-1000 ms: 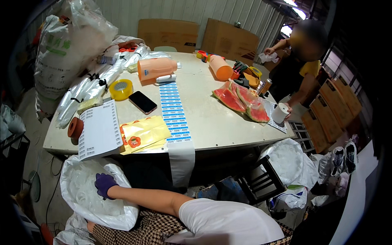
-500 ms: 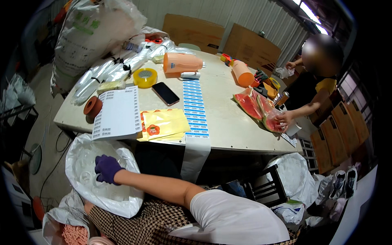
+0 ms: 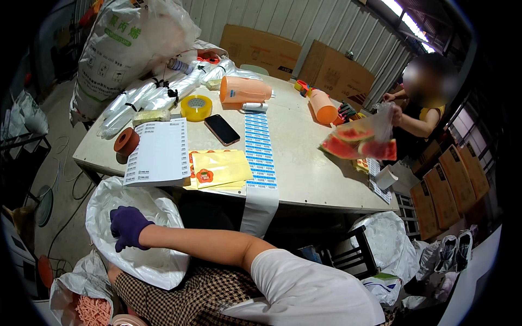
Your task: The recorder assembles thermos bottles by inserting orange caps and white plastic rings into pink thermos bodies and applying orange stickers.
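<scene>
My right hand [image 3: 129, 228], in a purple glove, is inside a white plastic bag [image 3: 174, 271] on my lap. Its thumb stands apart from its bent fingers, and I see nothing held between them. Clear plastic pieces [image 3: 157, 217] lie around it in the bag, too indistinct to name. A bit of skin beside the bag's lower left edge seems to be my left arm [image 3: 113, 273]. My left hand is hidden.
On the table [image 3: 304, 174] lie a phone [image 3: 222, 130], yellow packets [image 3: 223, 167], tape [image 3: 196, 108], a label strip [image 3: 260, 152] and orange bottles [image 3: 246, 89]. At right, a co-worker [image 3: 429, 103] lifts bagged watermelon [image 3: 361, 141]. Pink sticks [image 3: 92, 311] fill a bag at lower left.
My right hand has moved left inside the white bag. The co-worker has raised the bag of watermelon slices from the tabletop.
</scene>
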A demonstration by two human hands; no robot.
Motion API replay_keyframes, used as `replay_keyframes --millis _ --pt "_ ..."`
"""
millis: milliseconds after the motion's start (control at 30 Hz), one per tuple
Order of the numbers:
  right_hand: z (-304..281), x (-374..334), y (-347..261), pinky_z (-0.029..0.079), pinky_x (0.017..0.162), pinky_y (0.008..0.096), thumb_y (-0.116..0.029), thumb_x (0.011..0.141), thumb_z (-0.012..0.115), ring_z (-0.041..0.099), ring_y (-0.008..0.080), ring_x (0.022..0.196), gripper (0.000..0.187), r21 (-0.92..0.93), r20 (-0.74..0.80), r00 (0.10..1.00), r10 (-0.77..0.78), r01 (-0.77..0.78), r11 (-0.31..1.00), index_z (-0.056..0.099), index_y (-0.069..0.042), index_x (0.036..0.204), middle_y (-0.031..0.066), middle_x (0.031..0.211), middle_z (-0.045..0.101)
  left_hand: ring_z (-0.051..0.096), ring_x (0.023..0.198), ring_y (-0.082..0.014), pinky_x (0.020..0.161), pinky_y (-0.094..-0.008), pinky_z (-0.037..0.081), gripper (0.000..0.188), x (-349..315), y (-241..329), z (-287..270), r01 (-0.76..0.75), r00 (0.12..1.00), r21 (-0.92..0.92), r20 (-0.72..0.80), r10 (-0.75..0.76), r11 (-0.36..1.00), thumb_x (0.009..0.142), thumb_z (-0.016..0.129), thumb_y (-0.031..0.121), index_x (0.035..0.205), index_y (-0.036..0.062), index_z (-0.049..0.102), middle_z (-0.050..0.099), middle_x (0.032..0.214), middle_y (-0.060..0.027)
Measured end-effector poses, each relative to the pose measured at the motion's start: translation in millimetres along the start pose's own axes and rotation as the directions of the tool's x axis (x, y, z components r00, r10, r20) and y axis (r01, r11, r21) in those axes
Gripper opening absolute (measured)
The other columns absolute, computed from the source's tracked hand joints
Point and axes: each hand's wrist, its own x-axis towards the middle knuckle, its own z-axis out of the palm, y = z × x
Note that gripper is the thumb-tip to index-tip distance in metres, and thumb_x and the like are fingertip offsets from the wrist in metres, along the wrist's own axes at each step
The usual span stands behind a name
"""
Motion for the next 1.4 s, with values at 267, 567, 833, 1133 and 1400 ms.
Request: replay_keyframes --millis 267,567,833,1133,1400 --pt "66.6 10.3 71.5 0.052 0.079 0.0421 -0.024 0.067 0.085 0.061 0.0317 0.093 0.027 0.128 -0.163 0.986 -0.032 0.054 0.99 0.068 -0.004 0.074 0.0158 0.103 0.062 0.049 0.126 -0.0371 0.111 -0.0467 0.034 0.082 8.9 -20.8 -16.7 0.201 0.967 -0.116 0.18 -0.178 0.973 0.07 0.081 0.027 0.138 -0.0005 0.045 0.052 0.134 -0.02" --pt "7.8 -43.6 -34.6 0.05 0.059 0.0243 -0.012 0.079 0.083 0.062 0.0078 0.061 0.039 0.488 0.21 0.953 0.219 -0.296 0.821 0.074 -0.007 0.116 0.002 0.082 0.066 0.052 0.129 -0.0286 0.112 -0.0398 0.038 0.12 25.5 -10.3 -43.9 0.157 0.976 -0.178 0.176 -0.126 0.971 0.054 0.097 0.023 0.149 -0.0012 0.028 0.053 0.14 -0.0138" --pt "21.0 -173.1 -71.5 0.056 0.076 0.03 -0.013 0.083 0.076 0.072 0.0181 0.082 0.043 0.489 0.376 0.922 -0.093 -0.112 0.865 0.069 -0.01 0.126 0.0101 0.099 0.075 0.06 0.122 -0.0259 0.114 -0.0412 0.037 0.131 66.5 19.2 -38.7 0.081 0.982 -0.398 0.189 -0.004 0.914 0.057 0.096 0.032 0.154 -0.0055 0.017 0.059 0.133 -0.0136" --pt "-80.5 -292.7 -4.9 0.055 0.075 0.0319 0.003 0.074 0.083 0.066 0.0154 0.083 0.083 0.718 0.552 0.828 -0.099 -0.412 0.562 0.046 -0.008 0.148 0.0089 0.098 0.07 0.06 0.119 -0.0266 0.107 -0.0397 0.043 0.127 73.2 21.5 -11.6 0.243 0.968 -0.667 0.209 -0.136 0.704 0.061 0.094 0.032 0.153 -0.007 0.016 0.059 0.131 -0.0144" --pt "-52.1 -335.2 -21.4 0.057 0.063 0.0287 0.003 0.084 0.071 0.067 0.0146 0.069 0.047 0.714 0.221 0.74 0.636 -0.567 0.411 0.063 -0.005 0.13 0.01 0.087 0.071 0.055 0.126 -0.0265 0.109 -0.0391 0.042 0.132 95.2 25.0 -12.8 0.13 0.949 -0.565 0.309 0.062 0.815 0.061 0.093 0.024 0.157 -0.0007 0.007 0.053 0.138 -0.0152"
